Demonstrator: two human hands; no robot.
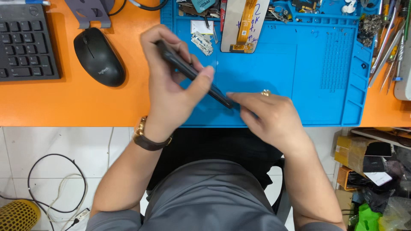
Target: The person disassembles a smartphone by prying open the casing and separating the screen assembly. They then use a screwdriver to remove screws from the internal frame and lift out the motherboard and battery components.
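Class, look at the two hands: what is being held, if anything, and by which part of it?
A thin dark phone, held edge-on. The left hand grips its upper and middle part, thumb across one side; the right hand pinches its lower end with the fingertips.

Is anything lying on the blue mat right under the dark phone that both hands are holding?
Nothing visible. The left hand grips the dark phone edge-on, and the right hand pinches its lower end. The blue mat looks bare there; the small white parts and the screen panel lie farther up.
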